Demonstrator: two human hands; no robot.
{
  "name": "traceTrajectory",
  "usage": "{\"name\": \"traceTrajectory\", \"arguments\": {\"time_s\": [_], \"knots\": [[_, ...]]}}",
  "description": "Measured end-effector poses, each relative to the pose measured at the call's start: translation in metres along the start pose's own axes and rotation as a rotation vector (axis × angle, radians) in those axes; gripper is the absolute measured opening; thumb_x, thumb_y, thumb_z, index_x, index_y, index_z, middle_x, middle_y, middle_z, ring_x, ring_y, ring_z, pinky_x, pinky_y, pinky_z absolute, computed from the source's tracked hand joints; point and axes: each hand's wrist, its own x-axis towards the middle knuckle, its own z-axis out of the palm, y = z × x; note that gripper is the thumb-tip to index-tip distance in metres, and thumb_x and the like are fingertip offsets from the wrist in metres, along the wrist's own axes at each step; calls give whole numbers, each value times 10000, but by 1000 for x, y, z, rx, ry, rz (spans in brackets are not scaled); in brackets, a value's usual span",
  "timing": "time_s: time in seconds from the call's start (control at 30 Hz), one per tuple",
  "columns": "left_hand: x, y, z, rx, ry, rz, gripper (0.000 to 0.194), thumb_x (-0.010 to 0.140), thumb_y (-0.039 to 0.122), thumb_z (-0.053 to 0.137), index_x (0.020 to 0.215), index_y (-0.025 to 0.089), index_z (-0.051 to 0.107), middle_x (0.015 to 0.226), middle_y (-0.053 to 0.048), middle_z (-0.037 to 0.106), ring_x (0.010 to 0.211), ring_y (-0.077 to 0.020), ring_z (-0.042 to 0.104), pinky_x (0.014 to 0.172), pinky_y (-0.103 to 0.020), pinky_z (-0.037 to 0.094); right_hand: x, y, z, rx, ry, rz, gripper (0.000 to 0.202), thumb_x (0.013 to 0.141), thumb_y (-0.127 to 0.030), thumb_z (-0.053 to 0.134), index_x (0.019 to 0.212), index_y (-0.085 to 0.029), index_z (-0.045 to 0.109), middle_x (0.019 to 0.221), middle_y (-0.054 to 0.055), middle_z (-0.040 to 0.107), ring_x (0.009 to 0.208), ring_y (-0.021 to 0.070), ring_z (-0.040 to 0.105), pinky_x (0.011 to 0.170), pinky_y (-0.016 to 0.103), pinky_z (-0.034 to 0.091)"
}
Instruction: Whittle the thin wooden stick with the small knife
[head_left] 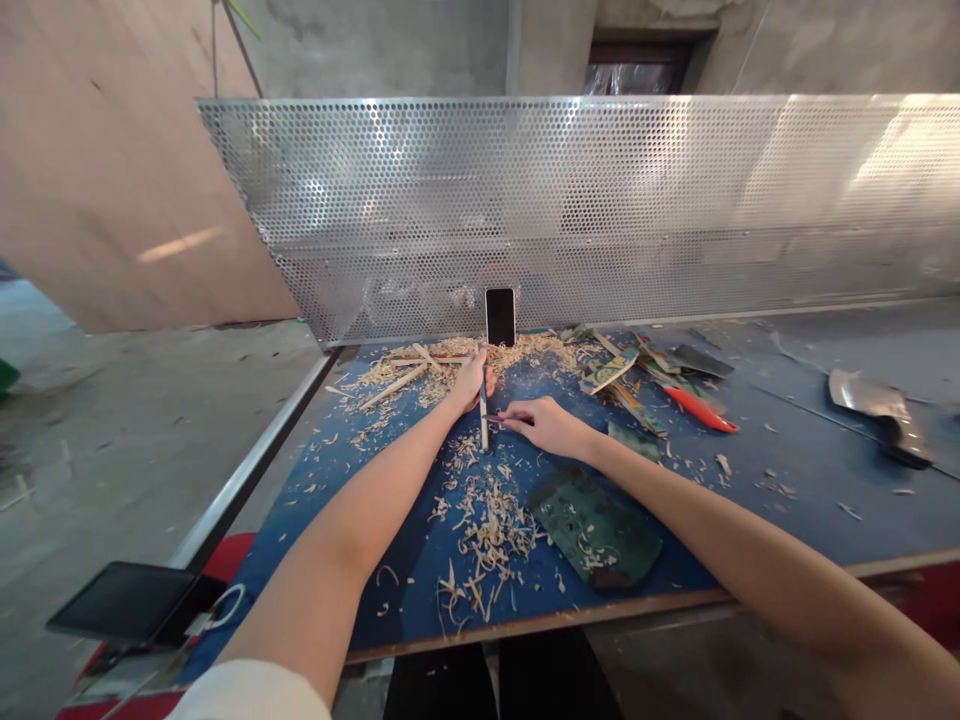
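Workshop, blue workbench [817, 490], curled wood shavings [491, 530], perforated metal screen [465, 200], concrete wall [390, 50]

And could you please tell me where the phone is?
In the head view, the phone stands upright near centre, before the perforated panel, just beyond the left hand.

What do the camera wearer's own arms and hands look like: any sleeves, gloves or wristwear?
The left hand and right hand are ungloved, with no watch or bracelet visible. A whitish sleeve shows on the left arm; the right arm is bare as far as it shows. Rings are too small to tell.
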Motion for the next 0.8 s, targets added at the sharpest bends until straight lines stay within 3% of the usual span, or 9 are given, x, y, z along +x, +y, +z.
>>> {"name": "traceTrajectory", "arguments": {"time_s": [0.1,0.17,0.27,0.43,0.57,0.67,0.8], "knots": [[0,0,0,8,15,12,373,1163,540,701,996,278,495,505,118,410,330,-120,365,392,-232,265,-3,-4,-6,20,-104,9,250,1146,-344,684,1158,-211,896,888,58,871,724,196,683,742,325,483],[-1,0,1,4,28,18,377,1150,532,726,1007,281,484,517,126,413,335,-114,361,394,-226,261,-5,-6,-12,0,-158,-4,269,1151,-359,676,1167,-206,897,815,44,838,656,180,618,693,321,434],[-1,0,2,-1,43,20,386,1136,523,756,1025,286,473,524,137,416,338,-110,367,398,-219,258,-6,-6,-15,-67,-125,-32,269,1161,-354,671,1208,-228,904,883,60,866,691,195,658,726,329,441],[-2,0,2,7,35,18,406,1119,521,798,1016,280,488,512,128,443,329,-115,403,400,-230,258,3,-3,-4,-237,36,6,269,1196,-322,635,1328,-298,868,1174,91,912,927,256,788,832,326,490],[-2,1,2,-6,41,8,387,1135,523,772,1013,277,498,501,123,440,326,-121,398,397,-235,256,10,-6,3,-233,72,28,237,1189,-301,646,1289,-283,860,1104,91,896,894,245,766,821,313,472],[-2,1,1,-19,47,5,364,1162,520,711,1001,281,488,494,128,402,322,-119,362,386,-230,249,8,-11,0,-108,-3,32,211,1156,-267,658,1154,-236,867,926,61,851,762,203,673,763,306,430],[-1,0,0,-56,40,14,399,1143,562,730,999,280,487,509,131,390,324,-106,340,386,-220,227,-3,-19,-9,24,-228,-16,184,1080,-254,705,996,-222,866,755,9,763,663,174,574,711,305,391]]}}
